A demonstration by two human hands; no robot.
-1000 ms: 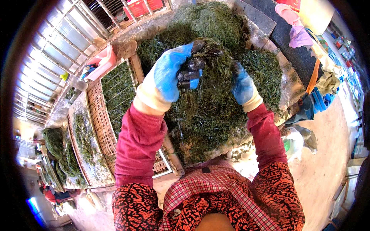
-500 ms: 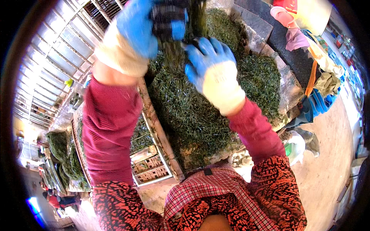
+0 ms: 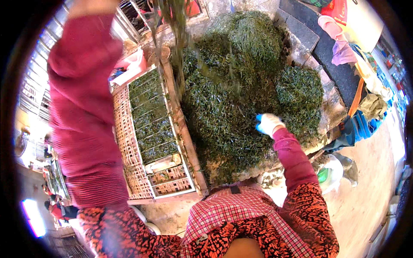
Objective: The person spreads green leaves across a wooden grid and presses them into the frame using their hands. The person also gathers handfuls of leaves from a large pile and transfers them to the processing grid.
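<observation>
A large heap of wet, dark green seaweed-like strands [image 3: 223,103] lies in front of me on a stone slab. Low on the heap's right part rests my right hand [image 3: 269,124], in a white glove with blue fingers. Its fingertips sink among the strands, so their grip is hidden. My left arm stretches up past the upper left edge; only the bare wrist and purple-red sleeve show, and the hand is out of the picture. Blurred long strands [image 3: 172,26] hang from the top edge near it, their upper end cut off.
Left of the heap, beyond a wooden edge, lies a white-framed slotted tray [image 3: 152,112] filled with green strands, beside a perforated panel [image 3: 124,133]. A pink basin [image 3: 133,62] stands farther back. Cloths [image 3: 342,47] and a blue crate [image 3: 368,124] are right, a white bucket [image 3: 333,172] near right.
My left hand has risen out of view at the upper left, and strands now hang near it. My right hand has come down and nearer along the heap. More of the tray shows.
</observation>
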